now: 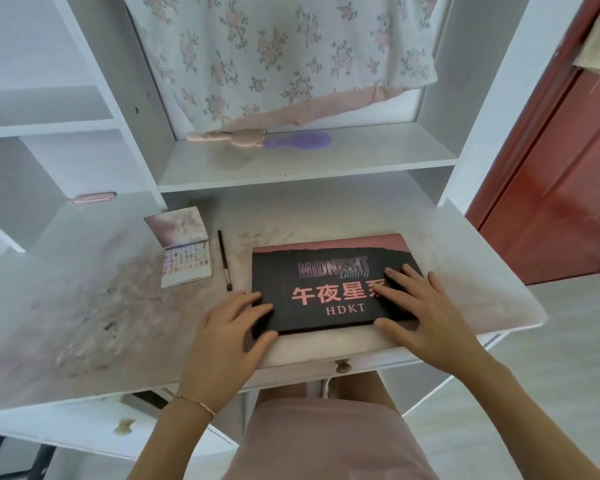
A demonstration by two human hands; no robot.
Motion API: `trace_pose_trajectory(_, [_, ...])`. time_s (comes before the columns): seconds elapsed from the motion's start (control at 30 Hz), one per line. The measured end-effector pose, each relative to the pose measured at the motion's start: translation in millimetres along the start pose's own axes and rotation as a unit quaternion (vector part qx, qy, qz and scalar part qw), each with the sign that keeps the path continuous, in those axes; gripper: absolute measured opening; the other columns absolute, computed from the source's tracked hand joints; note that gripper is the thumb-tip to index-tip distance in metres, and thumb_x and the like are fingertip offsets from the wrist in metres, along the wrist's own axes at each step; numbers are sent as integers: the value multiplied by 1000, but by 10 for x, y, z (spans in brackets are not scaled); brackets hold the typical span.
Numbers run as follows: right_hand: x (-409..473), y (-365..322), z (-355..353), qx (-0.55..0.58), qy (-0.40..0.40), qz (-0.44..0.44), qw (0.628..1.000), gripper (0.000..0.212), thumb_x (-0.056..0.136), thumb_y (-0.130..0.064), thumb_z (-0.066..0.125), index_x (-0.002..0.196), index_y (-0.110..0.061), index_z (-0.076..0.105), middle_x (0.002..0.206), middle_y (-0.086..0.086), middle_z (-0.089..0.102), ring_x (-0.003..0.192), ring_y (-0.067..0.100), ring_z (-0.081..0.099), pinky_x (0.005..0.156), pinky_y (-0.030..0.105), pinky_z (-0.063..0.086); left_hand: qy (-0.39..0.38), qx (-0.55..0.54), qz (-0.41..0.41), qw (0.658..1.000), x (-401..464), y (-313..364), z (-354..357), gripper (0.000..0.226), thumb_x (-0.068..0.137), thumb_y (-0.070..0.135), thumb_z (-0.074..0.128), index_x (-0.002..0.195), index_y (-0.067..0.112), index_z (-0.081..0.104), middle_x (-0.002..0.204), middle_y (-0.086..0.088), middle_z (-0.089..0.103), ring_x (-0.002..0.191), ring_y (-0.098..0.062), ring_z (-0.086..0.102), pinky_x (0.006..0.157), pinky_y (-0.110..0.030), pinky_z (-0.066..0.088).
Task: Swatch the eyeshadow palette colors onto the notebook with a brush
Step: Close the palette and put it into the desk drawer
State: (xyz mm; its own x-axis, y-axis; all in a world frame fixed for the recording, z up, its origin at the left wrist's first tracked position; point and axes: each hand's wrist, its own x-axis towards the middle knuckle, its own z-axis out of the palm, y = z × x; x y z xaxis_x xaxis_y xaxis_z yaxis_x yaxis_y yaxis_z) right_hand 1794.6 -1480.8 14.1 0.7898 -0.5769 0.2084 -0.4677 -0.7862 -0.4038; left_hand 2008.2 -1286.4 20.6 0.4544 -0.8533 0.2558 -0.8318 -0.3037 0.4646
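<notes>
A closed black and pink eyeshadow palette (329, 282) lies flat on the white desk (84, 306), lettered "MIDNIGHT Galaxy" and "HDKT". My left hand (232, 327) holds its near left corner, fingers on the lid and thumb at the front edge. My right hand (420, 306) rests on its right side with fingers spread on the lid and thumb at the front edge. A small open notebook (184, 251) with rows of colour swatches stands to the left. A thin black brush (224, 259) lies between notebook and palette.
The desk top is stained with powder at the left. A shelf behind holds a purple hairbrush (298, 139) and a pink cloth tie (226, 136). A floral curtain (278, 53) hangs above. A red door (551, 188) stands at the right. A drawer knob (343, 367) sits below the desk edge.
</notes>
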Motion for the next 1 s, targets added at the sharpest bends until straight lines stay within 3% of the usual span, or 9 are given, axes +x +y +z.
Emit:
trace_pose_trajectory(0.1, [94,43,18,-26,-9,16,999,50,87,-46,50,134,-35,39,149,-7,25,141,16,10,113,34,-6,7,22,-7,1000,94,14,28,37,79,23,71,115,16,64,126,-3,58,117,-25,51,99,-43,37])
trace_pose_trajectory(0.27, [404,67,48,-40,-3,62,997,46,91,-41,46,135,-32,39,150,-2,27,141,19,8,112,38,-8,-9,68,-43,997,407,58,127,40,90,36,51,129,26,50,140,6,43,131,-15,31,106,-34,23])
trace_pose_trajectory(0.43, [595,-55,-11,-19,14,100,995,42,92,-30,49,133,-22,44,145,2,36,140,21,14,115,42,5,0,124,-51,991,602,203,188,39,92,38,45,130,26,48,141,4,42,131,-15,29,105,-33,22])
trace_pose_trajectory(0.53, [442,-309,-73,114,76,84,987,32,91,-21,53,122,-21,55,134,-2,49,132,10,30,112,32,19,18,117,-39,992,495,286,199,37,90,34,51,124,22,55,133,1,50,126,-17,37,102,-37,27])
trace_pose_trajectory(0.63, [27,-627,-106,293,121,63,946,22,90,-15,54,102,-32,61,107,-19,62,103,-7,54,92,13,42,46,87,-33,995,239,337,236,30,82,23,65,111,15,65,117,-5,62,113,-25,53,92,-43,39])
trace_pose_trajectory(0.7, [-276,-746,-40,365,97,71,923,21,88,-15,54,93,-32,66,90,-14,70,89,-1,63,78,12,48,75,64,-39,994,52,348,277,24,80,20,66,103,12,68,109,-8,66,105,-30,59,87,-44,43])
trace_pose_trajectory(0.77, [-493,-778,105,389,32,119,913,20,89,-15,54,86,-29,69,83,-9,72,81,5,66,75,18,51,89,62,-37,993,-94,359,311,26,81,25,55,98,11,69,107,-9,67,104,-31,60,87,-44,44])
trace_pose_trajectory(0.87, [-590,-674,442,287,-113,211,927,26,91,-31,48,90,-14,67,84,1,72,83,12,65,81,32,50,85,78,-26,993,-187,368,340,38,84,32,41,99,13,70,109,-8,67,106,-29,60,91,-42,43])
trace_pose_trajectory(1.0, [-429,-578,756,276,-117,283,911,44,89,-45,44,86,-6,64,83,10,70,79,20,64,77,33,48,90,86,-32,992,-196,378,346,37,84,32,40,98,14,70,108,-7,67,104,-28,61,91,-40,43])
